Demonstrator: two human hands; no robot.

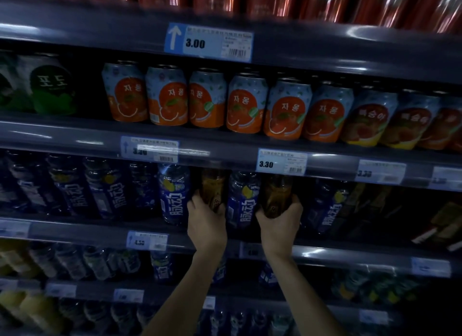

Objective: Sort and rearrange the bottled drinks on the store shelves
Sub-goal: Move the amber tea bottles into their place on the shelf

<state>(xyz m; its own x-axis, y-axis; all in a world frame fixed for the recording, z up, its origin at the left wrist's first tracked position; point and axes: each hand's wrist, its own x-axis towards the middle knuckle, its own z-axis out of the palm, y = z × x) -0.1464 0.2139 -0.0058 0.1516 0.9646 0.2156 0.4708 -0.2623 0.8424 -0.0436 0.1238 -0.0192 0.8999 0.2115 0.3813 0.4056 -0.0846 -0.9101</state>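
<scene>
Left hand (206,217) — closed around the lower part of an amber bottle (212,188), held upright at the shelf (350,254) front. Right hand (280,219) — closed around a second amber bottle (275,194), also upright. One blue bottle (242,200) stands between the two hands; another blue bottle (173,193) stands just left of the left hand. Whether the amber bottles rest on the shelf cannot be told; the hands hide their bases. Orange cans (207,99) line the shelf above the hands.

Cans (247,103) on shelf above bottles (172,193), two held bottles (212,190) flanking one shelved bottle (242,200)
</scene>
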